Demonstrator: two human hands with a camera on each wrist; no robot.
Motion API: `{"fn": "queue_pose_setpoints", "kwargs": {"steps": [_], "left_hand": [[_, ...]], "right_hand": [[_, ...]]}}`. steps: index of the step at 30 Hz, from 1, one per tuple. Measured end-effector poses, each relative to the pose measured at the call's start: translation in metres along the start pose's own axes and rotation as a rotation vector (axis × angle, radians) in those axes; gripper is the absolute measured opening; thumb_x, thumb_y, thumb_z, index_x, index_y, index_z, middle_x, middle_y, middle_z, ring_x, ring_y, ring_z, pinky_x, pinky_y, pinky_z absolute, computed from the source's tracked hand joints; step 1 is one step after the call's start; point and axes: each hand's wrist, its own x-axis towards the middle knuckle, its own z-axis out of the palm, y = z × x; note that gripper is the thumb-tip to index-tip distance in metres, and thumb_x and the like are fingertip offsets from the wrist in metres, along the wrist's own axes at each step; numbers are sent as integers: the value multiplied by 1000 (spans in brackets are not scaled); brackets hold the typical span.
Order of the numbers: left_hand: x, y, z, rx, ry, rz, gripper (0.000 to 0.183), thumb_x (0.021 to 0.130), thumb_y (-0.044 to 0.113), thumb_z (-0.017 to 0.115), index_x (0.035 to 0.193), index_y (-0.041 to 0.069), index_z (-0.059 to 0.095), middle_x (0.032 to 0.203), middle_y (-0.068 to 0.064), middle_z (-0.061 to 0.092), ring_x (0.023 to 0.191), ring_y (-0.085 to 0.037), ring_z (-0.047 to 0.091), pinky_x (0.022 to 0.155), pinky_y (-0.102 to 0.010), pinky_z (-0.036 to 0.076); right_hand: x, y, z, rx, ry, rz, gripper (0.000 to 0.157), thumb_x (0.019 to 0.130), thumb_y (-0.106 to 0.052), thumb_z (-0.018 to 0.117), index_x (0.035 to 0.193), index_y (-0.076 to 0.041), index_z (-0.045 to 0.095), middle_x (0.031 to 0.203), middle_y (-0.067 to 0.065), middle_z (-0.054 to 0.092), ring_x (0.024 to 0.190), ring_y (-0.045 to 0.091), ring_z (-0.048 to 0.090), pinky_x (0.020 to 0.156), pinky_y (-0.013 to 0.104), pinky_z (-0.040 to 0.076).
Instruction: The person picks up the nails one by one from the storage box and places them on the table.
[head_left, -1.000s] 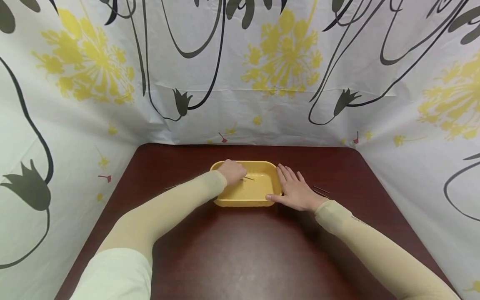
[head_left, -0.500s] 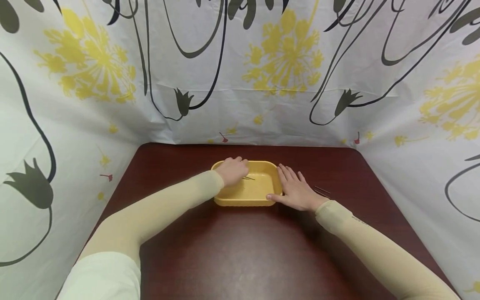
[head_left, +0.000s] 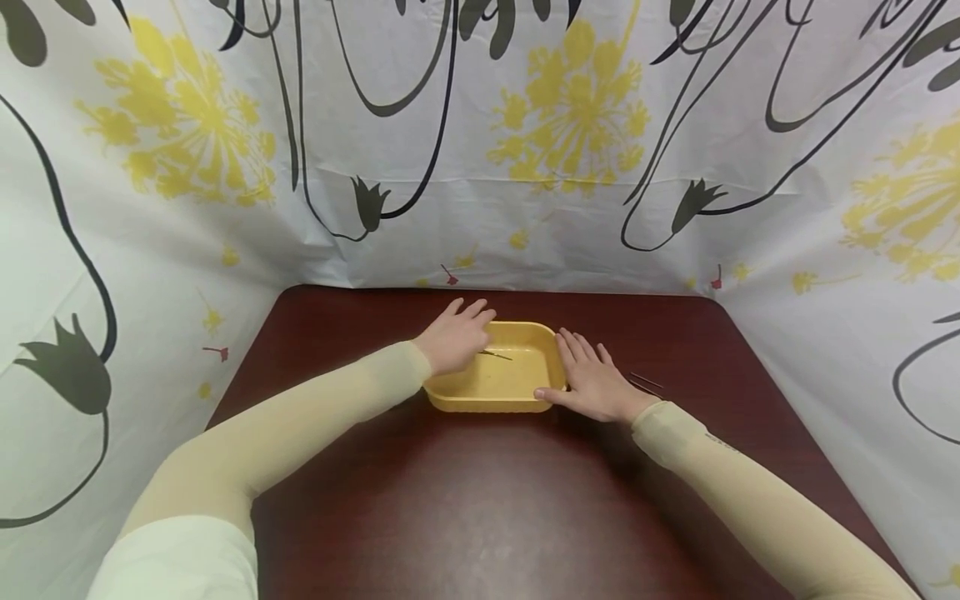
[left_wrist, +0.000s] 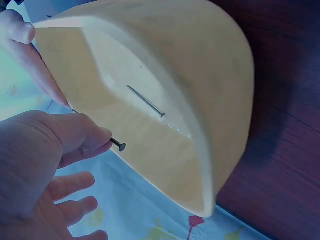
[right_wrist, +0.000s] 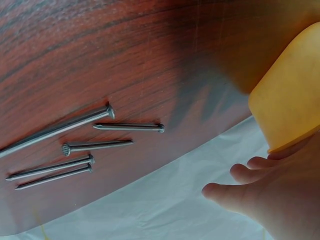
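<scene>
A yellow plastic tray point(head_left: 495, 405) stands toward the back of the table. Over its left part is my left hand point(head_left: 453, 337), whose thumb and index finger pinch a nail point(left_wrist: 118, 144), head end sticking out; the other fingers are spread. Inside the tray lies a second nail point(left_wrist: 146, 101), apart from the pinched one. My right hand point(head_left: 596, 387) touches the tray's right side with fairly straight fingers, thumb at the front right corner. The fingertips by the tray are partly hidden in the right wrist view.
On the table right of the tray lie several loose nails, among them a long nail point(right_wrist: 60, 129) and a shorter nail point(right_wrist: 129, 127). The dark red table point(head_left: 480, 500) is bordered by a patterned white cloth point(head_left: 480, 242) at the back and sides.
My left hand has shifted left and up over the tray, its spare fingers spreading out. The right hand and the tray have stayed practically in place.
</scene>
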Motion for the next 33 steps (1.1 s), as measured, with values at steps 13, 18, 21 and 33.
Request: {"fn": "queue_pose_setpoints", "kwargs": {"steps": [13,18,21,33], "left_hand": [[-34,-26,-1,-64,49,-73,32,95,4,59,115,21,77,158,-12,38,151,-37,18,116,-63,12],[-49,-41,-2,-66,63,-115,25,94,10,66,116,16,76,157,-15,37,149,-39,21,115,-65,14],[-57,-51,0,-51,84,-141,21,93,12,67,112,14,76,156,-16,38,148,-40,23,114,-66,16],[-85,-78,23,-105,64,-225,14,89,13,73,103,14,77,153,-18,41,147,-43,23,112,-69,16]], "right_hand": [[-1,0,0,8,-5,0,117,85,-87,36,162,-5,4,168,13,3,152,38,11,113,68,12],[-2,-1,1,27,-25,15,116,85,-87,35,162,-8,-1,168,12,0,152,37,8,114,67,10],[-1,-1,0,32,-22,15,116,85,-87,36,162,-8,-1,168,12,0,152,38,9,114,67,10],[1,0,2,28,-7,3,117,85,-87,36,162,-4,5,168,13,3,152,38,10,114,68,11]]}}
